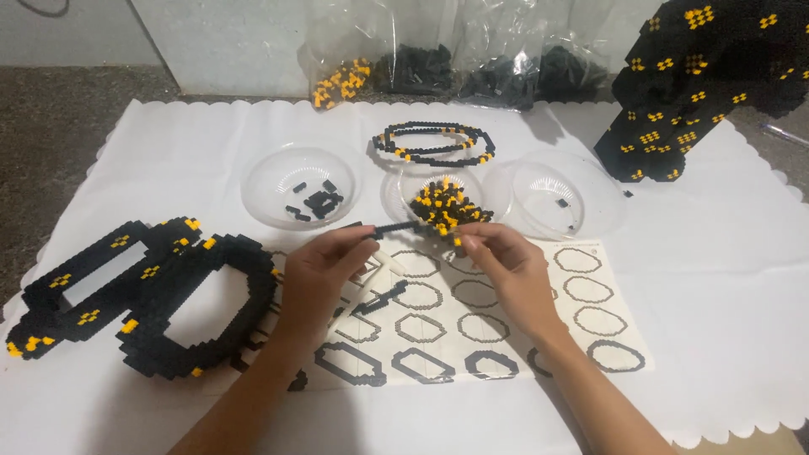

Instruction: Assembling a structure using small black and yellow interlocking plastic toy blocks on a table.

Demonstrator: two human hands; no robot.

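Note:
My left hand [324,265] pinches a short black strip of small bricks [396,228] and a white tool, held over a printed sheet of ring outlines [581,291]. My right hand [506,261] grips the strip's other end with a yellow-and-black brick at its fingertips. Both hands hover just in front of the middle clear bowl [396,190], which holds a heap of black and yellow bricks [442,205]. Another short black strip [381,297] lies on the sheet beneath my left hand.
A left bowl [270,181] holds a few black bricks; a right bowl [590,198] is nearly bare. Stacked black rings [168,295] lie at left, a thin ring [434,141] behind, a tall black-yellow model [691,84] at back right, bags of bricks [472,72] behind.

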